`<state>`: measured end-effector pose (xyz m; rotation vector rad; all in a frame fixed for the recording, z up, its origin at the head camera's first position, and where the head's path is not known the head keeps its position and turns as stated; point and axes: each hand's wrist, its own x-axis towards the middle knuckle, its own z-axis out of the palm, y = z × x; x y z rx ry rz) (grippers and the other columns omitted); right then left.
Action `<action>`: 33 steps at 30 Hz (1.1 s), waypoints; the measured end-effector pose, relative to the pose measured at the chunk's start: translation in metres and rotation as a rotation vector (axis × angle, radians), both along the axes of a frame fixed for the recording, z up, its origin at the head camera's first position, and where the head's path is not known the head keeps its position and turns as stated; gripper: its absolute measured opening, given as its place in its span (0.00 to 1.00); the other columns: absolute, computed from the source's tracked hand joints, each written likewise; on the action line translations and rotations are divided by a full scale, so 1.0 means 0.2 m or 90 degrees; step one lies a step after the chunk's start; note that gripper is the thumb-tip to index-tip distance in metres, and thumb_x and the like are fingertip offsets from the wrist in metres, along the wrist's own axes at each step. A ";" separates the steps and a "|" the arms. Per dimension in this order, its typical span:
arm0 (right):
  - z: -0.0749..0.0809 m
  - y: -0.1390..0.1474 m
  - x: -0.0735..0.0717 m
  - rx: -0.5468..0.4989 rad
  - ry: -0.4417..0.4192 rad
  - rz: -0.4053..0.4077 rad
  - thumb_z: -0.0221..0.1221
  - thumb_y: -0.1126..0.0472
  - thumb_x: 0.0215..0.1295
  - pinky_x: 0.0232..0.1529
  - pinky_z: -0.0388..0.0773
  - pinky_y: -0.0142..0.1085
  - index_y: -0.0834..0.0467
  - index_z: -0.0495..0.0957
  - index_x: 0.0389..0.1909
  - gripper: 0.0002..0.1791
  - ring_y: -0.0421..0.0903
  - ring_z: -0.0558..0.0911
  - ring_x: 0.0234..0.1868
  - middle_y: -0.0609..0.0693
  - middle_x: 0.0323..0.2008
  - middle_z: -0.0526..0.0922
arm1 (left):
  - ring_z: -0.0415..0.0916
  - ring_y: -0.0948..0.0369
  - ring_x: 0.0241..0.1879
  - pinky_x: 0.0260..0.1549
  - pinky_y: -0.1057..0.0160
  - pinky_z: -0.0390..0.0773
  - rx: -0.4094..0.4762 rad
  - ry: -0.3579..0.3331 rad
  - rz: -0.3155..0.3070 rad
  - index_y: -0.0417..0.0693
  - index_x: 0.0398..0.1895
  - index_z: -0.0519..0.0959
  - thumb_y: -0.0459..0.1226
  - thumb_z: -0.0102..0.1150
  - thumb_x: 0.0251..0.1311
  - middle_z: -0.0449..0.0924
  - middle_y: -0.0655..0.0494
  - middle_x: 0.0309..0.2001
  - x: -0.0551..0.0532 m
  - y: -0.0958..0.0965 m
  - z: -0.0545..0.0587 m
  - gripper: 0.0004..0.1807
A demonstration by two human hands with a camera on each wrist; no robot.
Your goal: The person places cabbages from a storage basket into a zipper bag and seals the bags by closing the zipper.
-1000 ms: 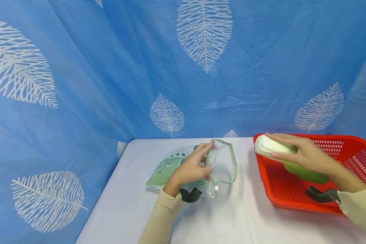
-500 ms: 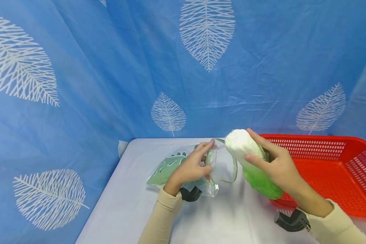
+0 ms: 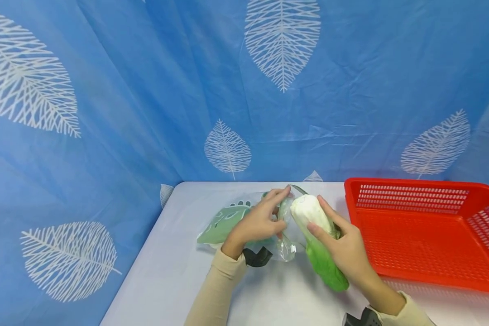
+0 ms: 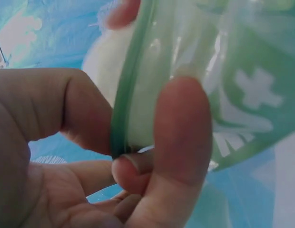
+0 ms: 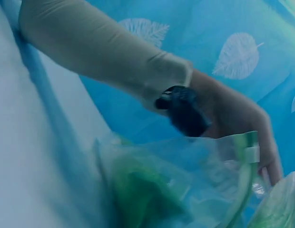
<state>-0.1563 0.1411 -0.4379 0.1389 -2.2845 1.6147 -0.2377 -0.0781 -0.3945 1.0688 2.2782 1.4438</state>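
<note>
While right fingers (image 3: 332, 211) grip one cabbage (image 3: 318, 255), others (image 3: 278, 196) hold one bag (image 3: 223, 225).

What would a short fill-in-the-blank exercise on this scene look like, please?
1. The left grip holds the bag, whose main printed color is ____.
2. The right grip holds the cabbage, whose end nearer the bag is ____ in color.
3. In the head view, the basket stands to the ____ of the cabbage.
4. The backdrop is patterned with white ____.
Missing words: green; white; right; leaves.
</note>
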 end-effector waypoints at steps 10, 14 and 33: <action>-0.22 -0.02 -0.07 0.075 -0.022 0.011 0.69 0.48 0.65 0.64 0.70 0.36 0.38 0.66 0.76 0.39 0.50 0.69 0.71 0.46 0.72 0.71 | 0.72 0.61 0.32 0.26 0.59 0.85 -0.032 0.028 -0.011 0.45 0.83 0.49 0.26 0.52 0.57 0.59 0.52 0.74 -0.01 0.01 -0.03 0.47; -0.29 -0.04 -0.08 0.123 0.025 0.007 0.70 0.48 0.64 0.67 0.67 0.36 0.42 0.67 0.76 0.40 0.51 0.71 0.70 0.46 0.70 0.72 | 0.70 0.63 0.31 0.25 0.64 0.83 -0.054 0.045 -0.010 0.44 0.83 0.51 0.28 0.53 0.58 0.60 0.51 0.74 -0.02 0.01 -0.04 0.46; -0.48 0.08 0.04 0.183 -0.007 0.023 0.67 0.53 0.67 0.61 0.67 0.31 0.37 0.42 0.83 0.54 0.45 0.74 0.64 0.50 0.68 0.74 | 0.69 0.62 0.30 0.27 0.65 0.83 -0.074 0.050 0.004 0.46 0.83 0.50 0.27 0.54 0.59 0.59 0.51 0.74 -0.05 0.00 -0.02 0.47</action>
